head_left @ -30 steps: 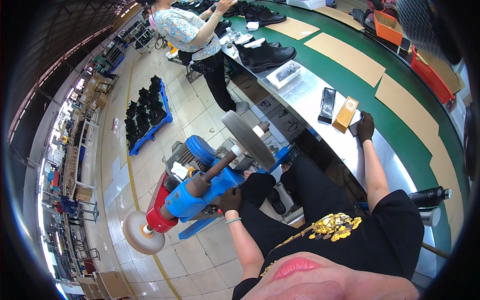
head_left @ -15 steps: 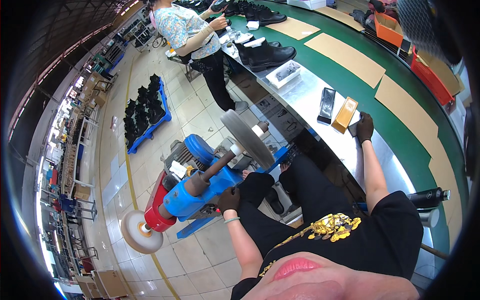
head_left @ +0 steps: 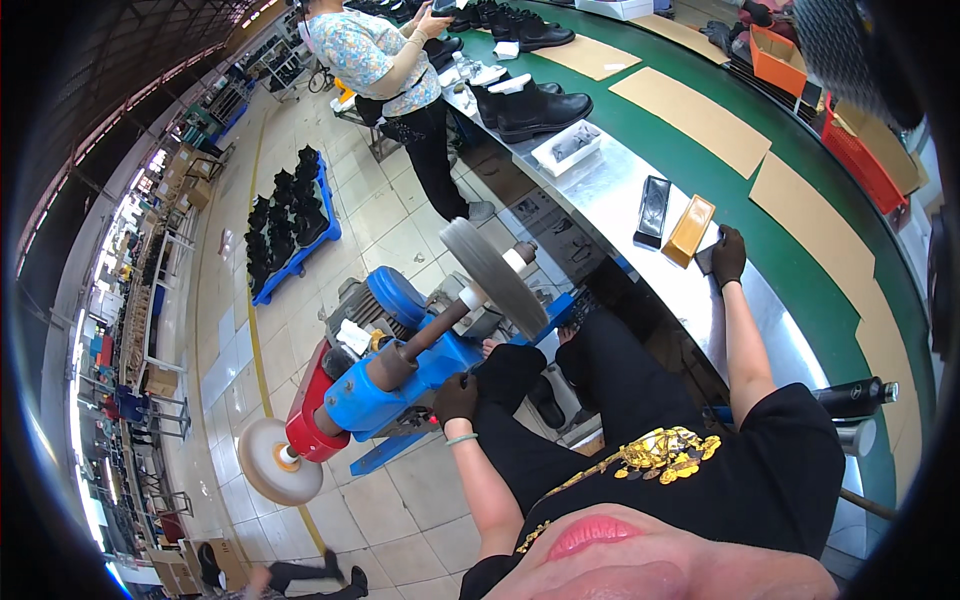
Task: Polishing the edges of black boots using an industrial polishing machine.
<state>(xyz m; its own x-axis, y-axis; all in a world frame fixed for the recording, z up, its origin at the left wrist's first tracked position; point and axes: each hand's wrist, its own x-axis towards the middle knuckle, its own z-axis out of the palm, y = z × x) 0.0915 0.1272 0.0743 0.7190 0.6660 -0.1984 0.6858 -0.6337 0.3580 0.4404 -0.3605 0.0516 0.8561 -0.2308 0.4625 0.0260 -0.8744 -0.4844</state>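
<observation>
My right hand [head_left: 730, 257], in a dark brown glove, is at the steel bench top [head_left: 780, 312], its fingers closed on a small dark grey piece [head_left: 706, 260] whose kind I cannot make out. Just left of that piece lie an amber-brown block [head_left: 690, 230] and a black wrapped block [head_left: 653, 211]. My left hand [head_left: 457, 398], gloved alike, is low beside a blue and red polishing machine [head_left: 365, 395], close to a red button. Its fingers look curled in; what they hold, if anything, is hidden. The machine carries a grey wheel [head_left: 492, 278] and a pale wheel [head_left: 272, 460].
A white box [head_left: 567, 148] and black shoes [head_left: 535, 112] stand farther along the bench. Cardboard sheets [head_left: 690, 118] lie on the green belt [head_left: 738, 193]. A co-worker [head_left: 365, 60] holds a dark shoe. Black footwear fills a blue pallet [head_left: 300, 262]. A bottle [head_left: 860, 395] is by my right elbow.
The co-worker's hands and shoe have shifted slightly. Another person's legs now show at the lower left. My hands stay nearly where they were.
</observation>
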